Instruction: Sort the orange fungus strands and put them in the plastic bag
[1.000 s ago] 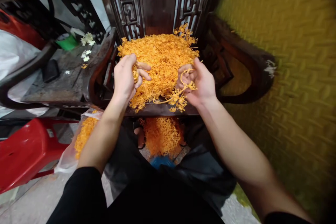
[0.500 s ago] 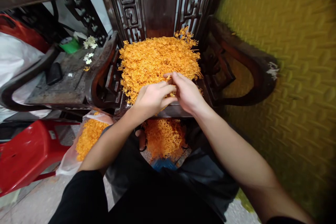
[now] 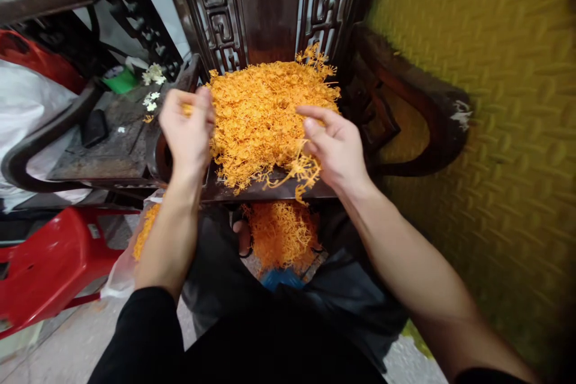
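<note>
A big heap of orange branching sprigs point(image 3: 265, 108), plastic-looking, lies on the dark carved wooden chair seat. My left hand point(image 3: 186, 126) is raised over the heap's left edge, blurred, with its fingers curled; a small orange piece point(image 3: 186, 109) shows between them. At the heap's right side, my right hand point(image 3: 335, 144) has thumb and fingers bent. An orange sprig point(image 3: 306, 171) hangs from it, with a stem trailing left over the seat edge. The exact grip is hidden behind the palm.
Between my legs is a pile of orange stems point(image 3: 283, 234). A plastic bag point(image 3: 119, 276) of orange pieces and a red stool point(image 3: 49, 264) stand at left. White flowers point(image 3: 152, 100), a green container point(image 3: 120, 79) and a black item point(image 3: 94, 128) lie on the neighbouring chair.
My hands were together at the front of the heap and have parted. The left has moved up and left, the right slightly right, where a hanging sprig now shows.
</note>
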### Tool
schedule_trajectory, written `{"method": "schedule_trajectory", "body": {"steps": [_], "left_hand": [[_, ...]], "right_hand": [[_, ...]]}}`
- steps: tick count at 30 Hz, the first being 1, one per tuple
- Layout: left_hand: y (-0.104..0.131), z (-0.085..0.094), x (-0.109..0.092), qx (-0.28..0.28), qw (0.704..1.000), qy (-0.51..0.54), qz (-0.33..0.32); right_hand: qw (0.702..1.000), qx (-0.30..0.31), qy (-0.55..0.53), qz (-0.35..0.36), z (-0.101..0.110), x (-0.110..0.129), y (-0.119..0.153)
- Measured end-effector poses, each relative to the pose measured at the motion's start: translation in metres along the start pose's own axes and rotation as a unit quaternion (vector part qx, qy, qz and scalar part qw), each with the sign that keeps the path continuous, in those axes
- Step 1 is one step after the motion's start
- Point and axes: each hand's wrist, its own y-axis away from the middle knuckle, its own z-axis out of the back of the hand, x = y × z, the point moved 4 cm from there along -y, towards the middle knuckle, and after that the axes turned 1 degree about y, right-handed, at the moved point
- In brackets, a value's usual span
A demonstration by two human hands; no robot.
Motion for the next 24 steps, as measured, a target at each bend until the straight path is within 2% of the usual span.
{"method": "schedule_trajectory", "body": {"steps": [1,3,6,8,10,12,14,16,18,21,24], "left_hand": [[-0.005,0.008,-0.001,-0.023,0.999,0.038,-0.006],[-0.007,0.011,-0.001,0.001,0.997,0.074,0.028],[0.01,-0.009,0.0,0.119,0.983,0.095,0.106],[0.022,-0.023,0.001,0.174,0.969,0.108,0.137],[0.028,-0.029,0.003,0.202,0.96,0.113,0.155],[0.029,-0.028,0.004,0.215,0.96,0.094,0.154],[0.027,-0.023,0.002,0.213,0.968,0.044,0.122],[0.026,-0.018,-0.007,0.201,0.977,-0.032,0.056],[0.027,-0.017,-0.016,0.197,0.974,-0.113,-0.018],[0.036,-0.023,-0.023,0.211,0.948,-0.217,-0.103],[0.044,-0.032,-0.018,0.232,0.911,-0.309,-0.147]], "right_hand": [[1.0,-0.024,-0.001,0.012,0.006,0.0,-0.003],[0.999,-0.046,-0.013,0.019,0.012,-0.003,-0.008],[0.999,-0.025,-0.028,0.004,0.008,-0.009,-0.01],[0.999,-0.014,-0.034,-0.003,0.003,-0.008,-0.007],[0.999,0.003,-0.046,-0.01,-0.002,-0.006,-0.003],[0.997,0.025,-0.067,-0.021,-0.006,-0.003,0.0],[0.996,0.036,-0.082,-0.026,-0.007,-0.002,0.001],[0.996,0.035,-0.083,-0.02,-0.006,-0.002,0.001],[0.997,0.034,-0.075,-0.01,-0.004,-0.004,0.0],[0.997,0.038,-0.066,0.003,-0.004,-0.007,-0.001],[0.998,0.039,-0.048,0.019,-0.003,-0.008,-0.001]]}}
